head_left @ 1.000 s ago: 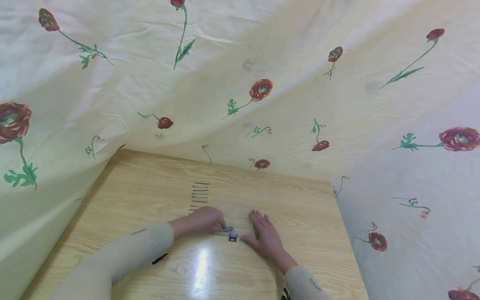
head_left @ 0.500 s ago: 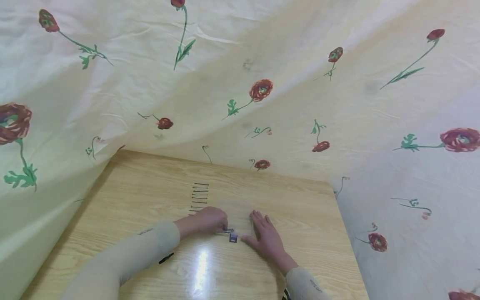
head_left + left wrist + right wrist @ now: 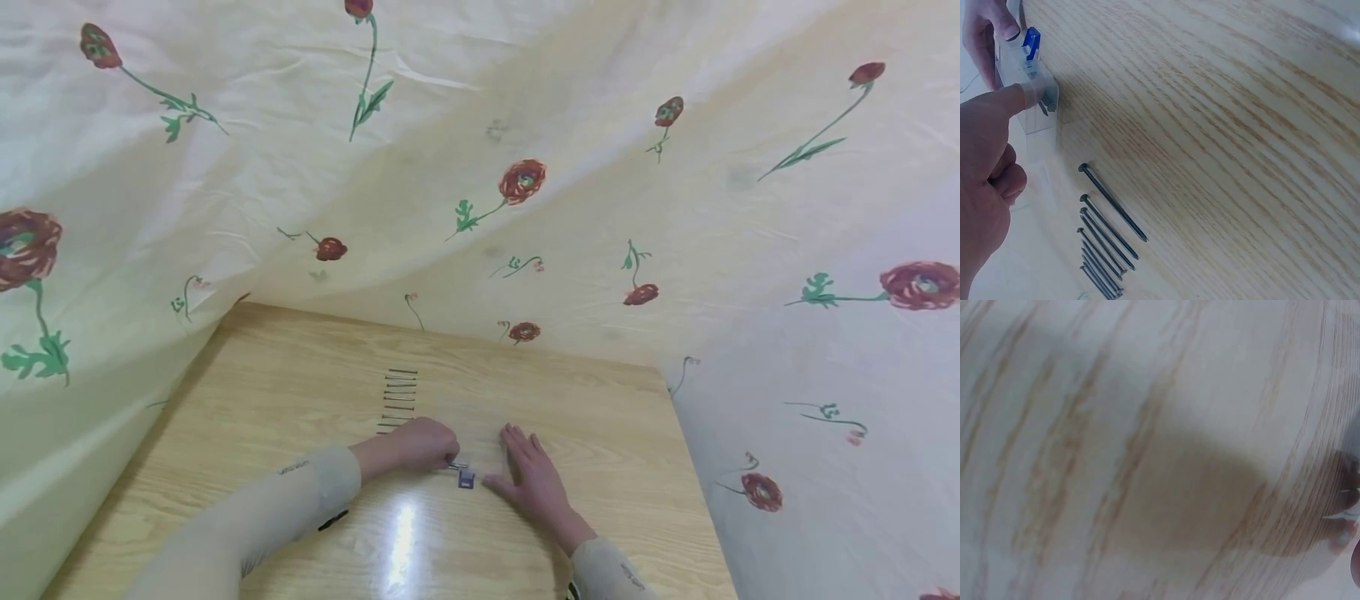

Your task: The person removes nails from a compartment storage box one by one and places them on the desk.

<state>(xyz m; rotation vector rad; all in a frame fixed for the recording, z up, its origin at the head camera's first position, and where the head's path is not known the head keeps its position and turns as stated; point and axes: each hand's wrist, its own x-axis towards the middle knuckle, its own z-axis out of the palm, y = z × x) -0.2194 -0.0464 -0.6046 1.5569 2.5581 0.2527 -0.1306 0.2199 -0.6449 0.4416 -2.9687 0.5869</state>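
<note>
A clear plastic box point(image 3: 1041, 125) with a blue latch point(image 3: 466, 479) lies on the wooden table. Dark metal nails point(image 3: 1049, 100) show inside it. My left hand point(image 3: 420, 443) reaches into the box from the left and pinches at a nail there; the fingertips are partly hidden. Its other fingers are curled in the left wrist view. On the box's right side, my right hand point(image 3: 536, 479) rests with straight fingers, thumb near the latch. Left of the box, several loose nails point(image 3: 1113, 215) lie in a row, some hidden behind my left hand in the head view.
The wooden table point(image 3: 315, 358) ends at a flowered cloth point(image 3: 450, 200) that hangs behind it and along both sides. A bright glare point(image 3: 402, 542) lies on the table in front of the box. The right wrist view is mostly blurred table surface.
My left hand has shifted slightly right, with its fingertips further over the nails in the box. My right hand stays on the box, and the row of loose nails looks the same.
</note>
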